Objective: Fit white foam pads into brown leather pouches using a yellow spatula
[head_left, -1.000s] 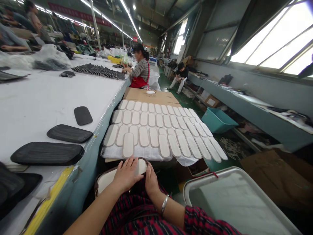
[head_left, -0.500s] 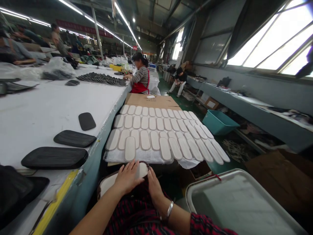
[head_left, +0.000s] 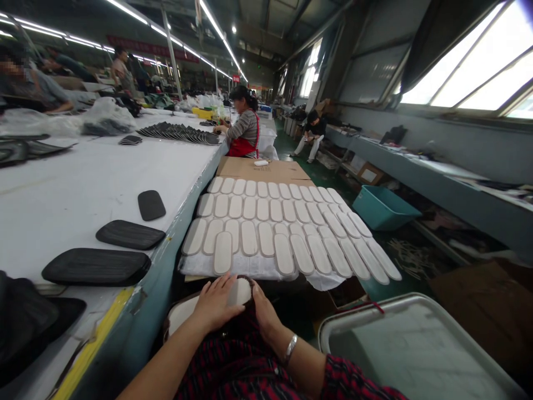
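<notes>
A long white pad (head_left: 240, 292) with rounded ends and a dark brown edge lies across my lap. My left hand (head_left: 217, 301) rests over its top, fingers stretched toward the far edge and thumb apart. At the pad's right end, my right hand (head_left: 263, 309) is closed on the dark edge; its fingertips are partly hidden. Just beyond my hands, a single white oval pad (head_left: 222, 253) lies on the white sheet (head_left: 254, 266), in front of several rows of similar pads (head_left: 266, 239).
To the left is a long white table (head_left: 83, 194) with black oval pieces (head_left: 95, 266). A pale plastic bin (head_left: 408, 344) stands at my right, a teal bin (head_left: 385, 208) farther off. A co-worker (head_left: 245, 125) sits beyond the cardboard (head_left: 237, 168).
The view has shifted slightly, so the surroundings sit a little farther right. Both hands stay on the pad in nearly the same pose.
</notes>
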`<state>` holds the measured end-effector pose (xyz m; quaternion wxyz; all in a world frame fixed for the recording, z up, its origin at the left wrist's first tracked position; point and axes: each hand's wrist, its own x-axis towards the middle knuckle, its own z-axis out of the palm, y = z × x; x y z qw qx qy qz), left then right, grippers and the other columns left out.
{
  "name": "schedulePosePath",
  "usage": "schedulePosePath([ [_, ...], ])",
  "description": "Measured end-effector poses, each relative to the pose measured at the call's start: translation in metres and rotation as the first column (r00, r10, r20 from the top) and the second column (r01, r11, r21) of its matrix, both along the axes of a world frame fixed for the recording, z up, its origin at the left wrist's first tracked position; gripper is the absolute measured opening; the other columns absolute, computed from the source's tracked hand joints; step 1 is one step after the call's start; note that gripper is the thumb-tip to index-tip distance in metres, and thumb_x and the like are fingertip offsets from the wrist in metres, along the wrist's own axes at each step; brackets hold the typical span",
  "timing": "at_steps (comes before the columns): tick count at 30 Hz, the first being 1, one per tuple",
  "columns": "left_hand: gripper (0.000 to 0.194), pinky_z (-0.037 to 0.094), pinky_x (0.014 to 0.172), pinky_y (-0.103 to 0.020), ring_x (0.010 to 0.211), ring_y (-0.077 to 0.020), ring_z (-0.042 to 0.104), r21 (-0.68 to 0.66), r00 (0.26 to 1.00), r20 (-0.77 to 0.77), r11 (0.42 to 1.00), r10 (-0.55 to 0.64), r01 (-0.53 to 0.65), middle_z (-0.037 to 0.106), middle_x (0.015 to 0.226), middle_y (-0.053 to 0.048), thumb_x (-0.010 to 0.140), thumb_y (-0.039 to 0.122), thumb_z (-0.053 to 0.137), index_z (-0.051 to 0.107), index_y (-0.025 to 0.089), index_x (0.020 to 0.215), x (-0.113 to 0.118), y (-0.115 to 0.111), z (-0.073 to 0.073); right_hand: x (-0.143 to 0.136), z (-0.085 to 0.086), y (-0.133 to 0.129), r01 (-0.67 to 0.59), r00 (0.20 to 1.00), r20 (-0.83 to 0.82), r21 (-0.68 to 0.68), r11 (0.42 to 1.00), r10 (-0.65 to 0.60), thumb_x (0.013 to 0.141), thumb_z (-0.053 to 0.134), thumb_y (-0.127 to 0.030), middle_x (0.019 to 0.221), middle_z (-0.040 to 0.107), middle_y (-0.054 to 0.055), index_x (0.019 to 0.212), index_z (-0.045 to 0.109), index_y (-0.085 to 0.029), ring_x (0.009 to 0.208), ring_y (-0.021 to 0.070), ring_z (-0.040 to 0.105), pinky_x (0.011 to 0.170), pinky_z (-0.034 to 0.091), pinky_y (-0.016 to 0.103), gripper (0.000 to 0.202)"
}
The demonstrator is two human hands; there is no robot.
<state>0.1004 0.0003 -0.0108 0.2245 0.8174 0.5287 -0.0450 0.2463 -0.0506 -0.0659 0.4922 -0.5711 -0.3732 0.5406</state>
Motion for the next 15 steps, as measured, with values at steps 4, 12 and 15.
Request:
schedulePosePath([
  [4,0.080,0.019,0.108,-0.045,0.132,-0.0261,0.028,0.018,1.000,0.018,1.000,0.006,-0.006,0.023,0.148,-0.008,0.067,0.052,0.054,0.032,0.021,0.137,-0.002,-0.001,-0.003,0.008,-0.004,-0.009,-0.012,0.965,-0.262,-0.072,0.997,-0.007,0.086,0.037,-0.054,0.134,0.046,0.002,0.131,0.042,-0.026,0.123,0.0198,0.041,0.096,0.038,0.035,0.053],
  [12,0.079,0.023,0.106,-0.047,0.130,-0.0295,0.032,-0.018,1.000,-0.003,1.000,0.020,-0.021,0.014,0.150,-0.011,0.066,0.048,0.057,0.033,0.021,0.137,0.002,-0.001,0.004,0.028,0.023,0.028,-0.200,0.930,-0.328,-0.080,0.976,0.164,0.076,0.055,-0.036,0.101,0.067,0.006,0.101,0.066,-0.017,0.098,0.0212,0.057,0.091,0.039,0.035,0.033],
  [15,0.079,0.021,0.106,-0.049,0.132,-0.0294,0.029,-0.051,0.999,0.023,0.998,0.038,-0.037,0.011,0.150,-0.011,0.066,0.045,0.058,0.032,0.020,0.137,0.001,0.001,0.005,0.039,0.025,0.038,-0.292,0.922,-0.296,-0.107,0.950,0.250,0.075,0.054,-0.029,0.095,0.067,0.006,0.099,0.066,-0.016,0.092,0.0200,0.059,0.087,0.041,0.035,0.030],
])
